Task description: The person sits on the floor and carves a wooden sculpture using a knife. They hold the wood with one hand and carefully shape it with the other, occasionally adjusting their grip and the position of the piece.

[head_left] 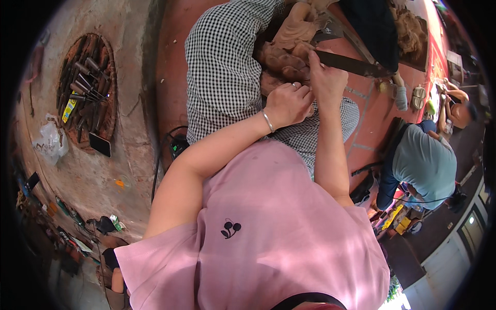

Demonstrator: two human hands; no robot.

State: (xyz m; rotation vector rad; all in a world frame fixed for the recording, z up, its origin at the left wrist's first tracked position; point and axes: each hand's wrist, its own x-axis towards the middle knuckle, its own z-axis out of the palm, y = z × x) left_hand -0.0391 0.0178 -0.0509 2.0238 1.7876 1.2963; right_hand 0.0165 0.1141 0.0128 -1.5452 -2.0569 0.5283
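A brown carved wooden figure [292, 39], with rounded, fold-like shapes, rests by my lap between my checked trouser legs. My left hand [290, 105], with a ring and a bracelet, is closed at the near side of the carving. Its fingers are curled, and whatever they hold is hidden. My right hand [328, 81] is beside it, fingers bent and pressed together against the carving's right side. I cannot make out what is in them. A long dark flat strip [351, 64] runs rightward from behind my right fingers; whether I touch it is unclear.
On the left ledge sits a round woven tray [114, 82] of carving tools, with a phone [99, 144] at its rim and a plastic bag [50, 142] alongside. Another carving [411, 32] stands at far right. A person in a grey-green shirt [424, 164] sits on the right.
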